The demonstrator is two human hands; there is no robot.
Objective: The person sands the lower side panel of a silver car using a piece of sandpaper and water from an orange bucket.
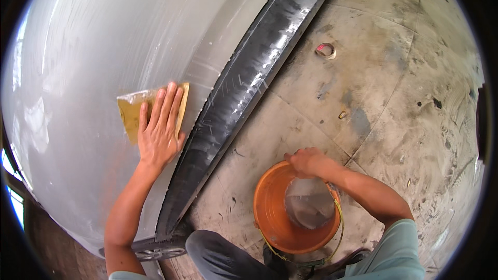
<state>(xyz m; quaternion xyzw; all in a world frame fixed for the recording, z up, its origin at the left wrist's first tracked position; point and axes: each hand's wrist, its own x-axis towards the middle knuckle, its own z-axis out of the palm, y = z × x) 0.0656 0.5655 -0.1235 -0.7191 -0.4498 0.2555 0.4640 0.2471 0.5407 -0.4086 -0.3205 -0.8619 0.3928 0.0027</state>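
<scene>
My left hand (160, 132) lies flat with outstretched fingers on a yellow-brown sheet of sandpaper (128, 119). Under that sheet is the grey, wet-looking side panel of a car (98, 176). Over on the right, an orange bucket (270, 212) stands on the floor near my feet, with greyish water (310, 205) in it. My right hand (308, 163) is closed over the bucket's far rim; its fingertips are partly hidden. The bucket's yellow wire handle (340, 223) hangs down along the near side.
A black glossy sill (244, 78) runs diagonally beneath the panel, between car and bucket. On the stained tiled floor (384, 72) lies a roll of tape (326, 50). A wheel (161, 253) shows at the lower left, beside my bent knee (212, 251).
</scene>
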